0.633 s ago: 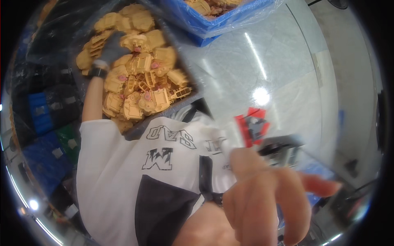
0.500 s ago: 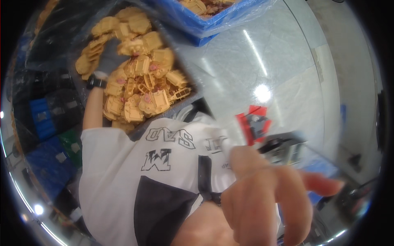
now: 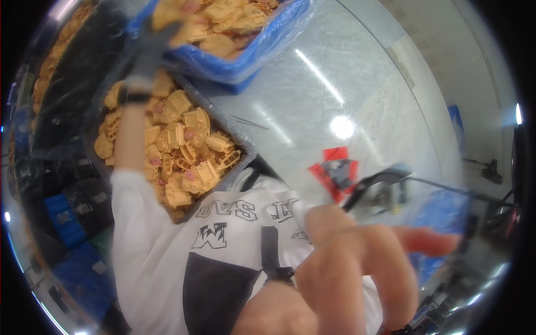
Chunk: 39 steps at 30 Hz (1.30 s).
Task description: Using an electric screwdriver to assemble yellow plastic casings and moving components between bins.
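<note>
My left hand [image 3: 149, 54], in a dark grey glove with a black band at the wrist, is reached out to the far left, blurred by motion. Its fingers close on a yellow plastic part [image 3: 172, 13] at the left rim of a blue crate [image 3: 240, 71]. That crate is lined with clear film and filled with similar yellow parts. Below my left forearm lies a dark, film-lined crate [image 3: 245, 149] of yellow moulded parts [image 3: 181, 145], some with small pink pieces. My right hand [image 3: 357, 268] is bare and very near the camera, fingers apart and loosely bent, holding nothing.
A grey table [image 3: 312, 100] spreads to the right of the crates. On it lie a red and dark grey item [image 3: 338, 172], a black and silver device [image 3: 385, 187] with a cable, and thin rods [image 3: 248, 121] beside the dark crate. Blue film [image 3: 444, 220] is bunched at right.
My left hand has risen from the dark crate and moved up to the blue crate with a yellow part. The view has shifted, showing more of the blue crate. My right hand stays nearly in place.
</note>
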Each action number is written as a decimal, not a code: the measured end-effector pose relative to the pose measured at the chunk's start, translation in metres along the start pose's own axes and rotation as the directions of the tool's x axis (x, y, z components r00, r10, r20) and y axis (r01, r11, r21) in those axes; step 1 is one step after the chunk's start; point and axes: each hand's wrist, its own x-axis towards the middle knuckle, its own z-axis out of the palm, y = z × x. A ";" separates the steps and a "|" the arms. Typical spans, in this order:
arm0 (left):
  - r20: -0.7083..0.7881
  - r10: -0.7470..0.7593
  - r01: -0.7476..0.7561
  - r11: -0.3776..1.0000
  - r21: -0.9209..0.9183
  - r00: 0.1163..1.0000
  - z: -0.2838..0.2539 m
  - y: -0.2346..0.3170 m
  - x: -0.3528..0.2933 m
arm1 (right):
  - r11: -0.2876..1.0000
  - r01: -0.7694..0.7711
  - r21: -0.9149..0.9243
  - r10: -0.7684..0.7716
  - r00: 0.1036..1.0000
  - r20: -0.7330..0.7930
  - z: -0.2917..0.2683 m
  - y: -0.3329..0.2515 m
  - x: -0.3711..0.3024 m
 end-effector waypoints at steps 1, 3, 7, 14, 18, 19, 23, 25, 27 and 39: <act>0.067 0.356 -0.362 0.921 0.145 0.932 -0.001 -0.015 0.024 | 1.000 -0.019 0.012 0.019 1.000 0.005 0.003 0.006 0.003; 0.182 0.471 -0.504 0.830 0.240 0.863 -0.018 0.018 0.000 | 0.999 -0.036 0.030 0.035 0.999 0.008 -0.003 0.006 0.007; 0.622 0.596 -0.860 0.388 0.331 0.508 -0.051 0.052 -0.015 | 0.996 -0.051 0.067 0.050 0.998 0.026 -0.022 0.004 0.011; 0.283 -0.040 -0.220 0.532 0.818 0.958 -0.188 -0.171 -0.024 | 0.999 -0.021 0.038 0.019 0.999 0.040 -0.033 0.005 0.014; 0.140 0.118 -0.166 0.257 0.952 0.983 -0.158 -0.164 -0.057 | 0.995 -0.064 0.077 0.062 0.998 0.034 -0.043 0.007 0.014; 0.124 0.147 -0.172 0.386 0.906 0.981 -0.161 -0.175 -0.053 | 0.994 -0.054 0.098 0.056 0.998 -0.011 -0.039 0.011 0.015; 0.147 -0.091 -0.098 0.408 0.908 0.985 -0.140 -0.141 -0.035 | 0.969 0.216 -0.121 -0.208 0.975 0.076 -0.024 0.036 -0.019; 0.155 -0.053 -0.104 0.532 0.841 0.986 -0.143 -0.152 -0.023 | 0.958 0.240 -0.157 -0.248 0.968 -0.036 -0.022 0.037 -0.014; 0.095 -0.105 0.032 0.823 0.568 0.990 -0.141 -0.142 -0.021 | 0.951 0.258 -0.169 -0.284 0.947 -0.151 -0.022 0.027 0.005; 0.310 -0.604 0.463 0.780 0.421 0.735 -0.127 -0.123 0.022 | 0.982 0.175 -0.072 -0.188 0.947 -0.259 -0.011 0.013 0.019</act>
